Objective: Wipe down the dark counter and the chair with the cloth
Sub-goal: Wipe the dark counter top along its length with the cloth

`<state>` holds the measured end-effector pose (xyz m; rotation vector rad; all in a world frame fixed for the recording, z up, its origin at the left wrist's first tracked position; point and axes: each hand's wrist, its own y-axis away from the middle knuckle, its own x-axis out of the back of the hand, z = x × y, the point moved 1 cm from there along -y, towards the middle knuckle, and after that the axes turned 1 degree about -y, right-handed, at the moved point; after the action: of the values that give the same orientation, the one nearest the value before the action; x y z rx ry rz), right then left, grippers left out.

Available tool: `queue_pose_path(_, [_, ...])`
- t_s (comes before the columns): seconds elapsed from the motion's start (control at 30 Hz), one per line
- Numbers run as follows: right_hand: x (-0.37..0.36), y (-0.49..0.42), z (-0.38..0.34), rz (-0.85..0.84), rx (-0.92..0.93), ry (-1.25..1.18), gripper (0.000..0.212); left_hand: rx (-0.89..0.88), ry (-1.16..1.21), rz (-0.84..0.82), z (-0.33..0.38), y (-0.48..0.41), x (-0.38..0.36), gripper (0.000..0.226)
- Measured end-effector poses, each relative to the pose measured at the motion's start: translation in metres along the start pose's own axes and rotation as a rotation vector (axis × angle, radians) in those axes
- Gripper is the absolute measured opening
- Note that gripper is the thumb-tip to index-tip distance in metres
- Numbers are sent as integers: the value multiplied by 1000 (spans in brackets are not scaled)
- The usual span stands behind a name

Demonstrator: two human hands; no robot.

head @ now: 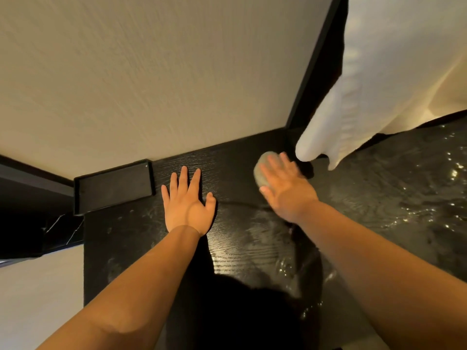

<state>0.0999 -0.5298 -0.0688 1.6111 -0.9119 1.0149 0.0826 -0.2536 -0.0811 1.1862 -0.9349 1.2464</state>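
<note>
Under the right hand's (285,188) fingers, bunched into a small grey-green wad, lies the cloth (262,170), pressed flat against the dark wood-grain counter (252,248) close to its back corner. Those fingers lie fairly straight and slightly apart across the wad, thumb alongside it, pushing rather than pinching. The cloth looks soft, light and probably damp, so it should squash and slide easily under a flat palm. Gathering it from the top of the wad would lift it cleanly. Just beyond the fingertips hangs a white fabric (353,109), apart from the cloth. The left hand (188,205) rests palm-down on the counter, fingers spread, bracing. Beside its little finger sits a black tray (113,188) against the wall (151,72).
</note>
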Motion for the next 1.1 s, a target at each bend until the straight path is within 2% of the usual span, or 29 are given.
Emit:
queue_pose_path(0.07, [1, 5, 28, 69, -176, -21, 68, 2, -3, -4, 0, -1, 0, 74])
queue_pose_path(0.17, [0, 7, 16, 40, -259, -89, 70, 9, -19, -10, 0, -1, -1, 75])
queue_pose_path(0.3, [-18, 28, -52, 6, 42, 5, 70, 8, -13, -2, -1, 0, -1, 76])
queue_pose_path(0.4, [-23, 37, -49, 0, 180, -20, 72, 4, -5, 6, -1, 0, -2, 74])
queue_pose_path(0.47, [-17, 37, -32, 3, 193, 15, 68, 0, -5, 5, -1, 1, -1, 74])
queue_pose_path(0.6, [9, 31, 15, 161, -26, 74, 61, -5, -1, 9, -1, 1, 0, 74])
queue_pose_path(0.67, [12, 29, 25, 227, -78, 74, 60, -2, -4, 8, -2, 0, 0, 74])
queue_pose_path(0.77, [4, 21, 13, 221, -158, 99, 63, -4, -4, 8, -1, 0, -2, 74])
queue_pose_path(0.83, [-3, 22, -6, 236, -181, 17, 64, -5, -8, 13, -2, 0, -2, 74])
queue_pose_path(0.93, [-9, 38, -31, 214, -12, -59, 66, -8, -7, 10, -3, 0, -3, 74])
queue_pose_path(1.0, [-14, 49, -37, 123, 164, -3, 66, -9, -3, 5, -2, 1, -2, 74])
queue_pose_path(1.03, [-11, 48, -31, 108, 232, 46, 63, -8, -3, 7, -2, 1, -2, 75])
queue_pose_path(1.1, [3, 37, -11, 150, 242, 77, 46, -9, -3, 10, -3, 1, -2, 75])
